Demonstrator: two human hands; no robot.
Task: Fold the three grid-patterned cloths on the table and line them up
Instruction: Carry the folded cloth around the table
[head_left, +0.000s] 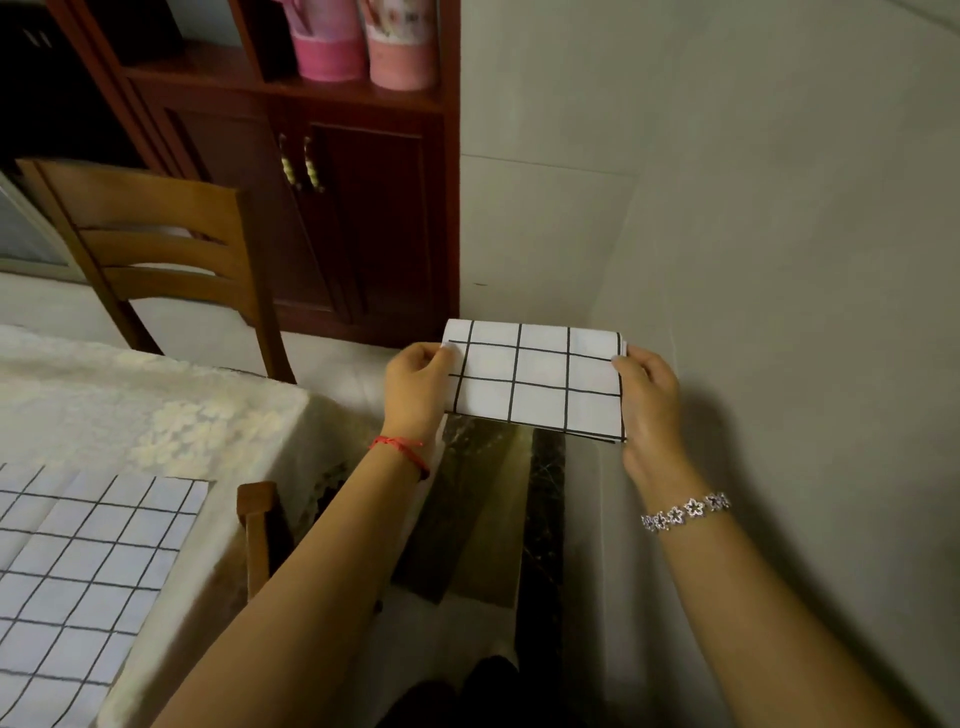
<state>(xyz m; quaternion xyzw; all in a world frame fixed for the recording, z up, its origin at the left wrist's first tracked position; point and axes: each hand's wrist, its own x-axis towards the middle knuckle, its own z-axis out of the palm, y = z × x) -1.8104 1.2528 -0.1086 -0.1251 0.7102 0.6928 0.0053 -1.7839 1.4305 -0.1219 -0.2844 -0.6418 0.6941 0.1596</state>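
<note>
1 folded rectangular grid-patterned cloth (537, 382)

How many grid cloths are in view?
2: folded cloth held by left hand and right hand, off the table; flat cloth on it, lower left. A third may be hidden.

The table (130, 374) at the left wears a pale floral tablecloth (218, 421) that hangs over its edge; one grid cloth (78, 571) lies spread flat on it, near the front. Beyond, on the tiled floor (587, 597), stand a wooden chair (156, 249) and a dark cabinet (353, 218).
</note>
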